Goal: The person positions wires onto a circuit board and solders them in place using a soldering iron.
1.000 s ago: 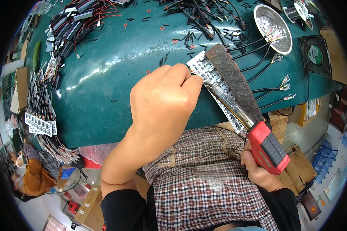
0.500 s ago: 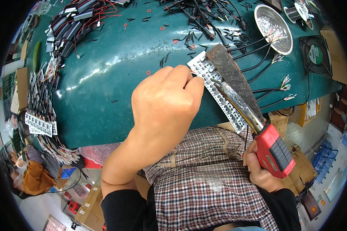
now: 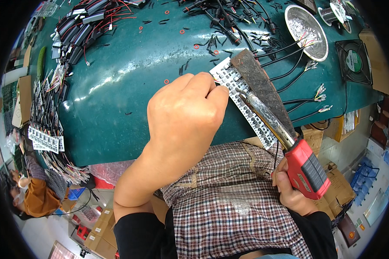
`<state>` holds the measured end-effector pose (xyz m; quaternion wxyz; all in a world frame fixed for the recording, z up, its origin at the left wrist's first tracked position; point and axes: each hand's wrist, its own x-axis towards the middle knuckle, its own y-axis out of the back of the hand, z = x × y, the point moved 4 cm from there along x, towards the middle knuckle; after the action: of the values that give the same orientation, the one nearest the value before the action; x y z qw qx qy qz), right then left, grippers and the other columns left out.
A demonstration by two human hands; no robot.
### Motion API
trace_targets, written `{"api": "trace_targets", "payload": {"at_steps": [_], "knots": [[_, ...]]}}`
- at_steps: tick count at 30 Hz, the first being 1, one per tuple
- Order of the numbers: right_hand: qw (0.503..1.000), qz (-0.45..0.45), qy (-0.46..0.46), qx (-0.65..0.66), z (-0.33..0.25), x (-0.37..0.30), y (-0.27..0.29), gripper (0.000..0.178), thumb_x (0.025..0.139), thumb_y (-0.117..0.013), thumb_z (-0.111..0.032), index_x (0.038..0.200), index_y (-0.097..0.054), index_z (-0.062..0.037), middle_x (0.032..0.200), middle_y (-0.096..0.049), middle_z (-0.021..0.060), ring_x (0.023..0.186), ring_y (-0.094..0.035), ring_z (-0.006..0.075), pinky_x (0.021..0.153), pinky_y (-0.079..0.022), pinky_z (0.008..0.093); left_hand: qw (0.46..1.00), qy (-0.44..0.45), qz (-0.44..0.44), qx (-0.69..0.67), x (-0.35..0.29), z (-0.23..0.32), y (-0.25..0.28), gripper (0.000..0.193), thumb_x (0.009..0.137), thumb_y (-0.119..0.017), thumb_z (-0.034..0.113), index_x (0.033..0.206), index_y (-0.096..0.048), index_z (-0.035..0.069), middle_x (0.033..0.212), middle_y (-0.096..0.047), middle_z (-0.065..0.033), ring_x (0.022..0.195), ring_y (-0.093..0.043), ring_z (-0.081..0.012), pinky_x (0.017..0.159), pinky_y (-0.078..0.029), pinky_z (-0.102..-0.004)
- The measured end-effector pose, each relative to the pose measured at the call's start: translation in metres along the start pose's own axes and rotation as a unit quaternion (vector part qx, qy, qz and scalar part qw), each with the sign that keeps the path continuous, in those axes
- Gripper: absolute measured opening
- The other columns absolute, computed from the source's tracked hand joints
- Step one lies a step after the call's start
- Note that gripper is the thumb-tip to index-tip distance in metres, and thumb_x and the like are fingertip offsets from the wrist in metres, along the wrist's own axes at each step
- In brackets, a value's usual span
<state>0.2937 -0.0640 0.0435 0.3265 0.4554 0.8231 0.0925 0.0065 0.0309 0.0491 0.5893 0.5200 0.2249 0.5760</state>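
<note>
My left hand [image 3: 185,110] is closed, its fingers curled against the left edge of a white circuit board panel [image 3: 263,132]. A short bit of thin wire shows between fingers and board; what they pinch is hidden. In my right hand [image 3: 293,194] is a red-and-black soldering iron [image 3: 306,170], its metal barrel slanting up across the panel. The iron's tip lies at the panel's components, right of my left knuckles. A dark, worn flat bar [image 3: 263,82] lies over the panel's right side. Black cables [image 3: 291,73] with stripped, coloured ends fan out beyond it.
A metal bowl [image 3: 309,32] stands at the far right, near a solder spool [image 3: 332,15] and a black fan [image 3: 353,62]. Wired boards [image 3: 45,140] and cable bundles [image 3: 80,32] are piled left. Red rings and black scraps dot the green table [image 3: 112,116]. Another person [image 3: 43,196] sits left.
The soldering iron has shifted very slightly; my left hand stays in place. The other person at the left has moved a little.
</note>
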Motion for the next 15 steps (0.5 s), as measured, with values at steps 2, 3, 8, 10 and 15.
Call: {"api": "trace_targets", "payload": {"at_steps": [2,3,8,10,15], "knots": [[1.0,-0.002,-0.002,0.002,-0.0022,0.0036,-0.0026,0.036,0.088,-0.076,-0.01,0.122,-0.066,-0.0005,0.099,-0.069,0.0132,0.091,-0.069,0.0302,0.082,-0.055,0.0393,1.0,0.0,-0.001,0.001,0.0001,-0.0002,0.0002,0.019,0.069,-0.084,0.005,0.085,-0.075,0.007,0.077,-0.065,-0.0035,0.068,-0.064,-0.0224,0.059,-0.051,-0.0347],[1.0,-0.002,-0.004,0.003,-0.0017,0.0032,-0.0021,0.036,0.088,-0.076,-0.01,0.122,-0.066,-0.0005,0.099,-0.069,0.0132,0.091,-0.069,0.0301,0.082,-0.055,0.0392,1.0,-0.001,0.0,-0.003,0.0005,-0.0002,0.0001,0.019,0.069,-0.084,0.005,0.085,-0.076,0.007,0.077,-0.065,-0.0035,0.068,-0.064,-0.0224,0.059,-0.051,-0.0346],[1.0,-0.005,-0.01,0.006,-0.0011,0.0019,-0.0013,0.037,0.088,-0.076,-0.01,0.123,-0.066,-0.0004,0.099,-0.069,0.0131,0.091,-0.069,0.0296,0.082,-0.055,0.0389,1.0,0.0,-0.002,-0.009,0.0005,-0.0018,0.0,0.018,0.069,-0.084,0.004,0.085,-0.076,0.007,0.077,-0.065,-0.0037,0.069,-0.065,-0.0226,0.06,-0.051,-0.0346],[1.0,-0.007,-0.012,0.008,-0.001,0.0031,-0.001,0.037,0.088,-0.076,-0.01,0.123,-0.066,-0.0004,0.099,-0.069,0.013,0.091,-0.069,0.0294,0.082,-0.054,0.0388,1.0,0.001,-0.006,-0.012,0.0007,-0.002,-0.0005,0.018,0.069,-0.084,0.004,0.085,-0.076,0.007,0.077,-0.066,-0.0038,0.069,-0.065,-0.0227,0.06,-0.051,-0.0344],[1.0,-0.01,-0.018,0.012,-0.0038,0.0043,-0.0047,0.037,0.089,-0.076,-0.01,0.123,-0.066,-0.0004,0.099,-0.069,0.0129,0.091,-0.069,0.0288,0.082,-0.054,0.0384,1.0,0.0,-0.007,-0.023,0.0007,-0.0056,-0.0014,0.016,0.071,-0.083,0.005,0.085,-0.076,0.008,0.077,-0.066,-0.004,0.069,-0.065,-0.0233,0.06,-0.051,-0.0348]]}}
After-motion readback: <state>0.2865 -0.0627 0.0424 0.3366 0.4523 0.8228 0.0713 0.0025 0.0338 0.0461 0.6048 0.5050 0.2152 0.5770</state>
